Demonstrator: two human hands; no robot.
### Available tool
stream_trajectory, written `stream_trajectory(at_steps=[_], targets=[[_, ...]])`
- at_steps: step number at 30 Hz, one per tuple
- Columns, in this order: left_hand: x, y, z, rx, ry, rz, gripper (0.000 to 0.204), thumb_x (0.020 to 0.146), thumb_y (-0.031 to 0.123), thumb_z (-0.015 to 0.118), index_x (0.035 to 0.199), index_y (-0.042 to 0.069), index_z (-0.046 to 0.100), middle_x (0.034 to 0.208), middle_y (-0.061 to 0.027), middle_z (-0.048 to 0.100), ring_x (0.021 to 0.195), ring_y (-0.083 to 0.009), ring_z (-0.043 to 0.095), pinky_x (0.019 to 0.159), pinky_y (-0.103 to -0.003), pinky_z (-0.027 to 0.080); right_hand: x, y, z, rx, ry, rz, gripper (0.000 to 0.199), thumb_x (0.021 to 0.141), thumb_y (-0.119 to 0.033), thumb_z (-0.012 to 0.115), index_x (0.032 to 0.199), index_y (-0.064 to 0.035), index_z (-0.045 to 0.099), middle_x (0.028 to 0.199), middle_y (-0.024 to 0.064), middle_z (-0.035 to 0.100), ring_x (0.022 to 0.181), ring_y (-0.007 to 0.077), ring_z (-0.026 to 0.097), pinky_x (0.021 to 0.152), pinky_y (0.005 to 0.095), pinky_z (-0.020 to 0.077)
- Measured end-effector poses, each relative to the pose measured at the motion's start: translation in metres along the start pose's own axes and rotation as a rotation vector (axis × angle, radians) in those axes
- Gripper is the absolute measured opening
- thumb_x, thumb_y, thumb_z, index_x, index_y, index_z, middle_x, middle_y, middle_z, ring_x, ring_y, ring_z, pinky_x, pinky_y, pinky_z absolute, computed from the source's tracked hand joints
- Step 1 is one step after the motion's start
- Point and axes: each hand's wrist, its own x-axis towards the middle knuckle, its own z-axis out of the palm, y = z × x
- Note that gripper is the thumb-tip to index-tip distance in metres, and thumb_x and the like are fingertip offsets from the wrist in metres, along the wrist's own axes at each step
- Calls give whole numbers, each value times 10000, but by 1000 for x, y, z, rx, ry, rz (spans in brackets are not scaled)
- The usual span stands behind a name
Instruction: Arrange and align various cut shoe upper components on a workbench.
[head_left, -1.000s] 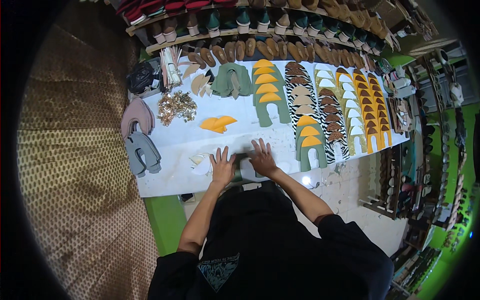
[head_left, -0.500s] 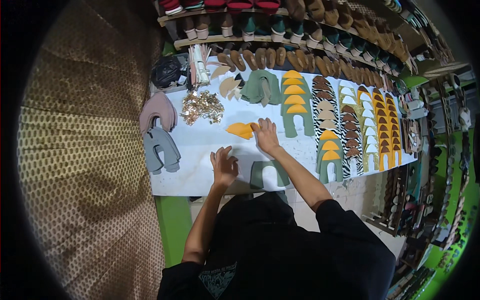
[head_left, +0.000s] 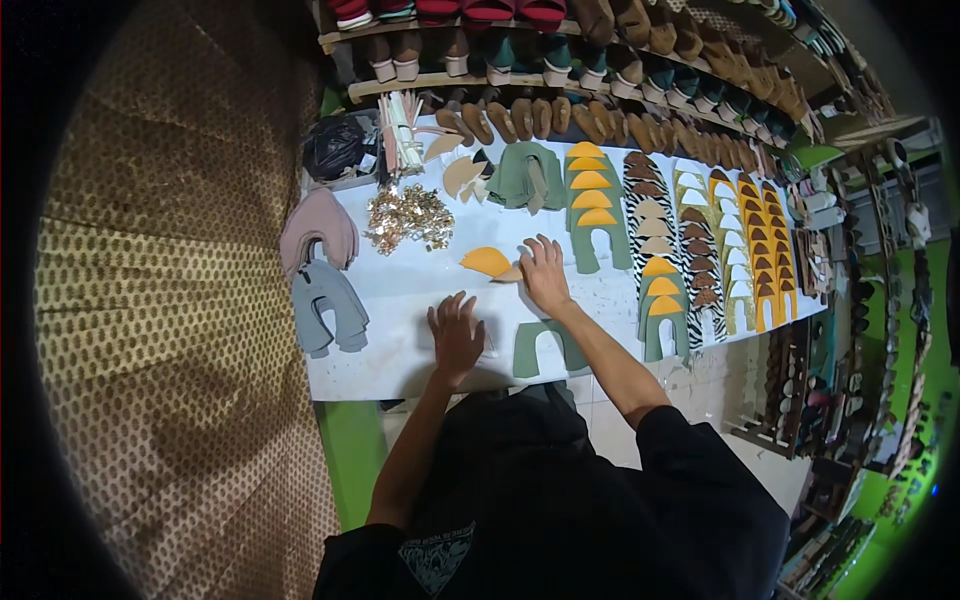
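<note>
My left hand (head_left: 458, 338) hovers over the near part of the white table, its fingers spread and nothing in them. My right hand (head_left: 545, 277) is farther out, fingers apart, its thumb side close to a small tan half-moon piece (head_left: 507, 275). Whether the thumb touches that piece I cannot tell. Just left of it lies a yellow half-moon piece (head_left: 487, 261), partly overlapping it. A green U-shaped piece (head_left: 527, 353) rests at the table's near edge, between my right forearm and my left hand.
Right of my hands run rows of U-shaped pieces topped with half-moons, among them a green stack (head_left: 588, 255). Metallic bits (head_left: 410, 217) are heaped at left. Grey pieces (head_left: 330, 300) and pink pieces (head_left: 320, 225) sit at the left edge. Shoe racks (head_left: 430, 85) stand behind the table (head_left: 400, 375).
My right hand has spread its fingers and shifted slightly right. A tan piece now shows beside the yellow one. My left hand has moved a little right and opened its fingers.
</note>
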Motion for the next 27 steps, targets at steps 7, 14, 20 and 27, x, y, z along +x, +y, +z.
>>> stream_trajectory(at_steps=[7,14,20,27], targets=[[26,45,-7,-72,68,121,555,768,128,729,1264,32,499,1394,-164,472,1365,-333,388,1144,-589,175,-35,-21,-47,2,155,-28,196,762,-56,615,931,-55,515,1351,187,470,1321,407,400,1129,621,252],[34,76,-18,-48,120,344,397,761,92,687,1135,43,561,1385,-153,493,1337,-355,426,1143,-640,136,-53,-33,-75,20,300,-49,241,724,-69,665,907,-82,508,1390,173,472,1319,394,410,1118,622,258],[31,85,-12,-1,286,422,171,788,46,652,941,121,646,1328,-86,554,1304,-318,470,1113,-679,171,-64,-33,-88,60,365,-35,244,735,-45,648,934,-77,512,1380,173,481,1312,384,426,1123,615,254],[23,98,-16,-23,293,471,165,778,43,661,923,123,647,1301,-69,570,1281,-301,497,1126,-672,156,-79,-23,-116,72,406,-4,242,750,-29,646,975,-91,583,1357,143,506,1290,356,453,1105,605,288]])
